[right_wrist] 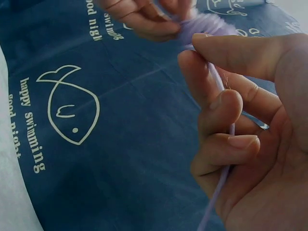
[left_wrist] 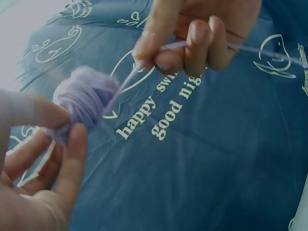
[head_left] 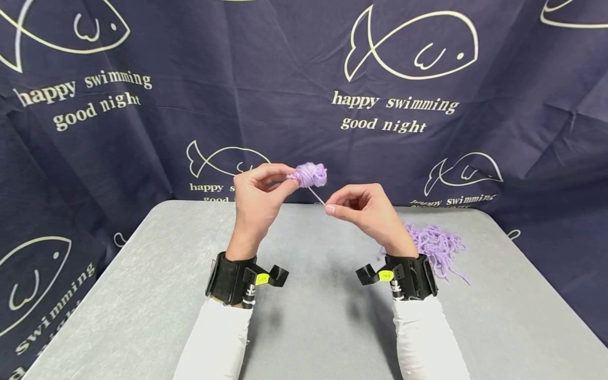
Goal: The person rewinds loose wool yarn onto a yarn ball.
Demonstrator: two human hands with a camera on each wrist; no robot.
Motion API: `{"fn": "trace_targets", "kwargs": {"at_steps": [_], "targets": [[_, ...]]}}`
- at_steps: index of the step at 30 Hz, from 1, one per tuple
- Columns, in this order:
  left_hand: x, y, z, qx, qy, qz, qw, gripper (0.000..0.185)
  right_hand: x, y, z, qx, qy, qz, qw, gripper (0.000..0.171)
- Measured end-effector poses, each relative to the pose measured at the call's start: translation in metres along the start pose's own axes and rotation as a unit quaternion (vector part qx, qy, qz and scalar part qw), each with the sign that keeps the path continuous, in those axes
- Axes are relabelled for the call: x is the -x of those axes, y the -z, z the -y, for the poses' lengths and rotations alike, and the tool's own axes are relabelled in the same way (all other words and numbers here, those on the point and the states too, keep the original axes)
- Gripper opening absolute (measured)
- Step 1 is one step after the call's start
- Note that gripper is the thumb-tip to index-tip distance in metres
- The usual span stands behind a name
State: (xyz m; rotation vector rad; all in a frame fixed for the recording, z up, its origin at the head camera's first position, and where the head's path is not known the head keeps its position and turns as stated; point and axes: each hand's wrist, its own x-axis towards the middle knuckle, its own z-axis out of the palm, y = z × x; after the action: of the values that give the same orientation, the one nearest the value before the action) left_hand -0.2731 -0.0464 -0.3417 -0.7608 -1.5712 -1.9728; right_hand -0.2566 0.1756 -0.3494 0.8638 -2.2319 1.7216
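Note:
Between thumb and fingers, my left hand (head_left: 258,198) pinches one end of a small wound ball of lilac yarn (head_left: 311,174), held up above the table's far edge. A taut strand (head_left: 316,196) runs from the ball down to my right hand (head_left: 368,211), whose thumb and index finger pinch it. In the right wrist view the yarn strand (right_wrist: 222,185) passes on across the palm under the curled fingers (right_wrist: 226,154). The left wrist view shows the wraps of the yarn ball (left_wrist: 85,98) close up, apart from the right hand.
A loose tangled heap of lilac yarn (head_left: 439,248) lies on the grey table (head_left: 323,327) to the right, partly behind the right wrist. Black wrist straps (head_left: 231,278) with camera mounts sit on both wrists. A dark blue cloth (head_left: 285,79) with white fish prints hangs behind the table.

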Motion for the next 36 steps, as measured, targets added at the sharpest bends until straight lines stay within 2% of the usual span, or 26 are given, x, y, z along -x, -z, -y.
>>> {"fn": "trace_targets", "kwargs": {"at_steps": [4,7,13,18,21,24,27,31,33,36], "targets": [[0.0,0.002,0.002,-0.098,0.02,0.002,0.995,0.011,0.002,0.004,0.003,-0.003,0.007,-0.018,1.0,0.008],[0.001,0.003,0.003,-0.161,0.025,0.031,0.9861,0.01,0.003,0.007,0.005,-0.001,0.008,-0.037,0.999,0.008],[0.003,0.003,0.004,-0.224,0.043,0.126,0.9654,0.009,0.005,0.01,0.006,-0.013,0.007,-0.068,0.998,0.009],[0.003,0.002,0.004,-0.243,0.068,0.232,0.9395,0.013,0.005,0.01,0.006,-0.039,0.006,-0.082,0.996,0.011],[0.004,0.001,0.004,-0.234,0.083,0.301,0.9209,0.015,0.005,0.01,0.006,-0.044,0.005,-0.085,0.995,0.011],[0.005,0.0,0.003,-0.218,0.082,0.357,0.9044,0.015,0.004,0.009,0.006,-0.049,0.002,-0.082,0.995,0.011],[0.006,-0.002,0.002,-0.182,0.081,0.399,0.895,0.016,0.003,0.008,0.005,-0.047,0.001,-0.077,0.996,0.011],[0.007,-0.005,0.002,-0.116,0.081,0.43,0.8917,0.018,0.002,0.005,0.002,-0.033,0.003,-0.072,0.997,0.012],[0.008,-0.006,0.001,-0.077,0.076,0.434,0.8944,0.017,0.001,0.004,0.001,-0.028,0.004,-0.069,0.997,0.012],[0.008,-0.007,0.0,-0.008,0.063,0.423,0.9038,0.015,0.0,0.003,-0.001,-0.023,0.004,-0.066,0.998,0.011]]}}
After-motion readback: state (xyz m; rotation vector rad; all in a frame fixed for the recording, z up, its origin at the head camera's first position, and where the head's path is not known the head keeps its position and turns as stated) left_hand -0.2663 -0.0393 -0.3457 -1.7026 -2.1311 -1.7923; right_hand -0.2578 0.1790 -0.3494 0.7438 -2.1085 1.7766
